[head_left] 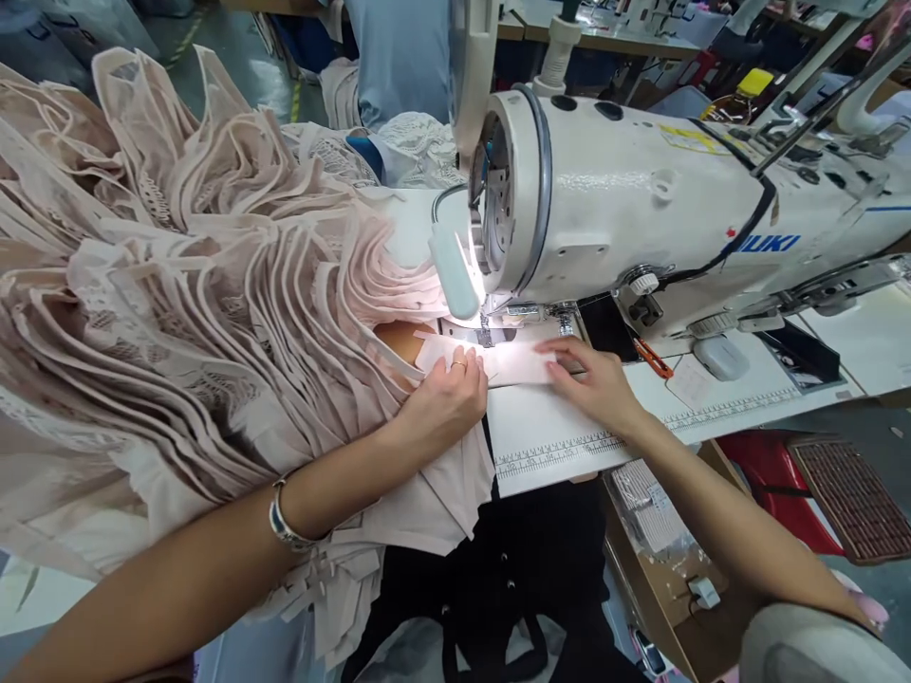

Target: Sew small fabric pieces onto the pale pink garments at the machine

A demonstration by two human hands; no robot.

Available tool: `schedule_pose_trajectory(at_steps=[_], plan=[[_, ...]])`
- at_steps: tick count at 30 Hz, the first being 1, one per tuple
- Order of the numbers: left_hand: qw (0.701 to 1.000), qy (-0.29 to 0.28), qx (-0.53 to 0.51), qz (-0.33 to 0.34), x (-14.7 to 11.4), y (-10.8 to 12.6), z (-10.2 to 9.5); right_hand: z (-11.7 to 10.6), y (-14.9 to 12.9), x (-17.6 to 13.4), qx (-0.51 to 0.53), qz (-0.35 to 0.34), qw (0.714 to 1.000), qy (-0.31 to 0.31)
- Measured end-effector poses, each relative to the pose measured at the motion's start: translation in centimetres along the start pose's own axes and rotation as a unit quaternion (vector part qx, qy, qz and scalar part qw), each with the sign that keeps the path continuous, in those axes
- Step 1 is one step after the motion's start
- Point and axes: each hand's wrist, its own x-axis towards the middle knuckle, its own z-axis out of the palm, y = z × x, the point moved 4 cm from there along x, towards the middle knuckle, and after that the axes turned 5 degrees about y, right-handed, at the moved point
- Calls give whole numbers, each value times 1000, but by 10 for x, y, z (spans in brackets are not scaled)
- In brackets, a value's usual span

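Observation:
A pale pink fabric strip (523,364) lies flat under the lit presser foot (485,334) of a white sewing machine (598,190). My left hand (455,387) wears a ring and has its fingers closed on the strip's left part, just in front of the foot. At the right end of the strip, my right hand (596,381) holds the edge between thumb and fingers. Left of the needle, a big heap of pale pink garment pieces (285,275) with lace parts reaches under my left forearm and hangs over the table's front edge.
A small lamp (455,275) hangs beside the machine head. A printed ruler (569,453) runs along the table's front edge. Orange-handled snips (653,359) and a grey rounded case (720,358) lie at right. Below stands an open cardboard box (655,579). Another person (402,62) is behind.

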Motion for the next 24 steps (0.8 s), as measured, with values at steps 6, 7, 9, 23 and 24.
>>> schedule_pose_trajectory(at_steps=[6, 7, 9, 23, 24], plan=[[1000, 11, 1, 3, 1, -7, -1, 39, 15, 57, -228, -154, 959, -61], [1000, 14, 4, -3, 1, -8, -1, 40, 17, 62, -264, -163, 949, -58], [1000, 23, 8, -11, 2, -10, -1, 38, 19, 68, -308, -173, 934, -55], [999, 10, -13, 33, 3, 1, 0, 13, -15, -1, -324, -308, 894, 17], [999, 7, -13, 30, 3, 1, -1, 16, -16, 3, -310, -284, 907, 13]])
